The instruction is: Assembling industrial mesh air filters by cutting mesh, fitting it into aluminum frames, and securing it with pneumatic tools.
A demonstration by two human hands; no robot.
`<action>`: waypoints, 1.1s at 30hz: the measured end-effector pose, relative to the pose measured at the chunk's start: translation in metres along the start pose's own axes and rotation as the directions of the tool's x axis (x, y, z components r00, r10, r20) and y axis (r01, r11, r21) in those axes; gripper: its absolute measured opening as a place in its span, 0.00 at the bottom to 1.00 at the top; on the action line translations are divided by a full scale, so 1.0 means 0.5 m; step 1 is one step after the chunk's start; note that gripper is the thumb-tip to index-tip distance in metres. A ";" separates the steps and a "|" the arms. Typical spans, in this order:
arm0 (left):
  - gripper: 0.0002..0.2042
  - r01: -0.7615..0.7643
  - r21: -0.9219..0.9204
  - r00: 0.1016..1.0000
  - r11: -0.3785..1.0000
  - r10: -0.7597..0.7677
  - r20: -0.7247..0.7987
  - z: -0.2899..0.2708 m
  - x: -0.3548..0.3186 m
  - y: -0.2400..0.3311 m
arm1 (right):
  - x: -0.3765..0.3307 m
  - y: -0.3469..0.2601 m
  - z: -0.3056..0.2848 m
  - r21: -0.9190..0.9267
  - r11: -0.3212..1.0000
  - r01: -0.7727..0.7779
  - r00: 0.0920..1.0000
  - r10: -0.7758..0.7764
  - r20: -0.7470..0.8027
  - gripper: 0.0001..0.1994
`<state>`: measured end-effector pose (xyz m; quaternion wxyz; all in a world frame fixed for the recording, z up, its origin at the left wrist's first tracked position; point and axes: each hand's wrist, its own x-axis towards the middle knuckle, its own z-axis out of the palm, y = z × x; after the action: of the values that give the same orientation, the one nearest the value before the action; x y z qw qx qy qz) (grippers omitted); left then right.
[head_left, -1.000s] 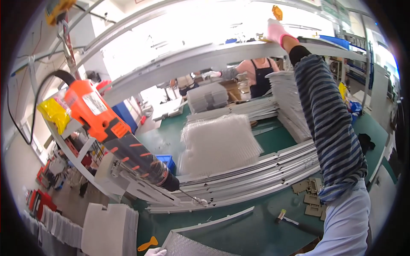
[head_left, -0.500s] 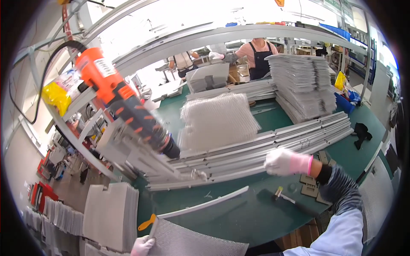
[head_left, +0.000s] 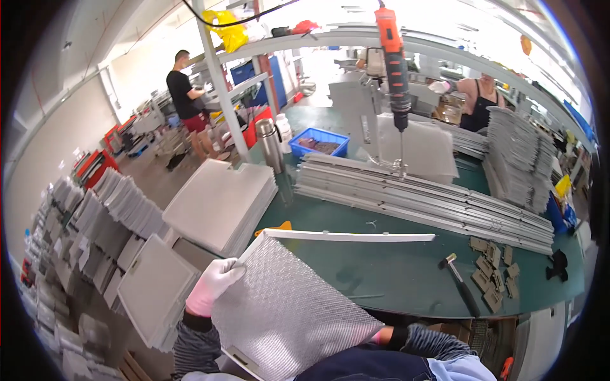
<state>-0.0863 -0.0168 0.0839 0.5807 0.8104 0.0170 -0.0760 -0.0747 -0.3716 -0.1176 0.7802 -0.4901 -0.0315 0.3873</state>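
Note:
A silvery mesh panel is held up at the near edge of the green table, its surface slanting toward me. My left hand, in a white and pink glove, is closed on the panel's left edge with the thumb on the front. My right hand is at the panel's right corner; the mesh hides its fingers. Behind the panel's top corner, a white strip lies along the table, beside a yellow-handled tool. Right of it is a hammer with a dark handle.
An orange and black power driver hangs over long metal bars. Small beige blocks lie at the right. White panels are stacked at left, near a steel flask and a blue bin. Other people stand farther off.
My view has swung left. My right hand has come from above the metal bars down to the mesh panel's right corner. The panel and my left hand now appear higher in view.

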 end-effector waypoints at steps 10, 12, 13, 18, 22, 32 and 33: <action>0.08 -0.082 0.093 0.993 0.992 0.089 -0.071 0.033 0.014 0.046 | -0.235 -0.020 -0.010 -0.091 0.992 0.086 0.936 -0.049 0.349 0.48; 0.08 -0.121 0.115 0.986 0.986 0.132 -0.098 0.029 0.031 0.059 | -0.200 -0.006 0.029 -0.300 0.922 0.243 0.968 -0.248 0.020 0.38; 0.07 -0.184 0.193 0.962 0.964 0.217 -0.168 0.038 0.033 0.084 | -0.176 -0.009 0.047 -0.031 0.836 0.547 0.837 -0.547 0.031 0.38; 0.08 -0.328 0.188 0.842 0.926 0.377 -0.387 0.002 0.060 0.109 | -0.223 -0.363 0.109 -0.097 0.610 0.787 0.617 -0.776 0.128 0.38; 0.10 -0.217 -0.030 0.879 0.976 0.182 -0.442 0.117 0.044 0.021 | -0.310 -0.493 0.083 -0.451 0.643 0.618 0.705 -0.708 -0.042 0.14; 0.21 -0.555 0.109 0.804 0.825 0.566 -0.182 0.264 0.132 0.121 | -0.336 -0.388 -0.065 -0.392 0.872 0.294 0.812 -0.444 -0.378 0.11; 0.23 -0.488 0.083 0.857 0.869 0.495 -0.140 0.238 0.143 0.140 | -0.332 -0.390 -0.058 -0.403 0.860 0.313 0.809 -0.464 -0.361 0.11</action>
<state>-0.0198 -0.1561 0.1019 0.5594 0.8040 -0.1466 0.1383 -0.0661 -0.5413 0.0761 0.7378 -0.6697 -0.0162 0.0834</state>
